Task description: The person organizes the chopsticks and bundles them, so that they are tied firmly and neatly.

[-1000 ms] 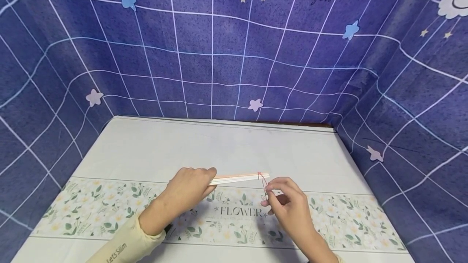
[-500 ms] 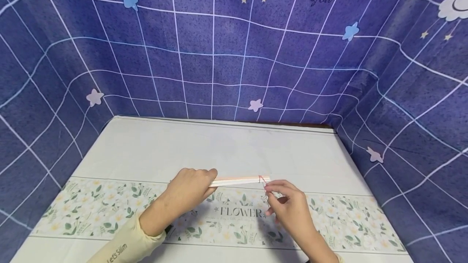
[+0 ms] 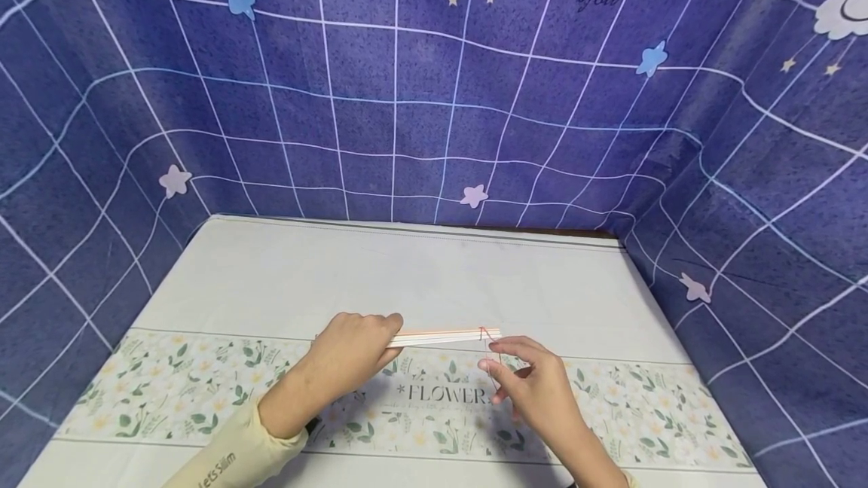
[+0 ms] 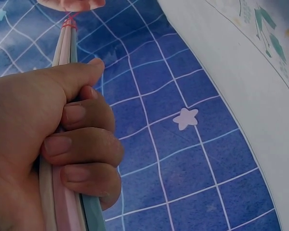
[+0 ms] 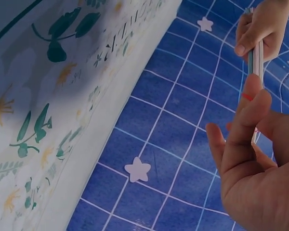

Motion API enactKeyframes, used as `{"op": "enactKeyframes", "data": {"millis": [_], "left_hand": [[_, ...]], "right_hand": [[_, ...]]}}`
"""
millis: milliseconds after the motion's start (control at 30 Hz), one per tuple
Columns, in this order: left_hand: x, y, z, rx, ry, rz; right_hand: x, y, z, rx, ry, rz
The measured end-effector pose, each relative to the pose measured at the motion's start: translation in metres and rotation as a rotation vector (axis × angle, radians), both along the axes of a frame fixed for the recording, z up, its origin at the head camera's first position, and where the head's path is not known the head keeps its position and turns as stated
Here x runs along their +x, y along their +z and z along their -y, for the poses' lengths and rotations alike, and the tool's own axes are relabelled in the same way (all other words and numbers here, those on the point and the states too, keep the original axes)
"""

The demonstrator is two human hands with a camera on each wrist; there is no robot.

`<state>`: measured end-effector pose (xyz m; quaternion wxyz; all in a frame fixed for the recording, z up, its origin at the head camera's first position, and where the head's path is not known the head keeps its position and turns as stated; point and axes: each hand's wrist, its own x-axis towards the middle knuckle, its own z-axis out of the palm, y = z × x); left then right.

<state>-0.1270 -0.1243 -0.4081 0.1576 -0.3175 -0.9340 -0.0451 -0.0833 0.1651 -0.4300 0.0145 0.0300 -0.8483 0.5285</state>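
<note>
My left hand (image 3: 349, 352) grips a bundle of thin, pale sticks (image 3: 441, 337), its fingers curled round them in the left wrist view. White, pink and teal sticks (image 4: 63, 50) show there. The bundle points right, above the table. Thin red string (image 4: 68, 25) circles the sticks near their far end. Just beyond that end is my right hand (image 3: 548, 390), fingers bent, with string running down to and among them. Thumb and index tips stand apart. In the right wrist view, the fingers of the right hand (image 5: 260, 154) hide part of the string and stick end.
A white table cover (image 3: 407, 269) with a floral band and the word FLOWER lies under both hands. Behind and at the sides hangs a blue curtain (image 3: 366, 126) with grid lines, stars and clouds.
The stick end has dipped slightly from its earlier height. My right thumb has moved away from the index fingertip, to the left and down. My left hand keeps its grip.
</note>
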Motion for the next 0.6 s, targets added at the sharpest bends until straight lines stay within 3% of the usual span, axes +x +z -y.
{"op": "enactKeyframes", "data": {"millis": [267, 600], "left_hand": [[-0.001, 0.000, 0.000, 0.024, 0.003, 0.016], [0.000, 0.002, -0.002, 0.032, 0.003, 0.017]], "right_hand": [[0.000, -0.003, -0.003, -0.087, 0.039, 0.068], [-0.003, -0.009, -0.011, -0.251, 0.227, 0.080]]}}
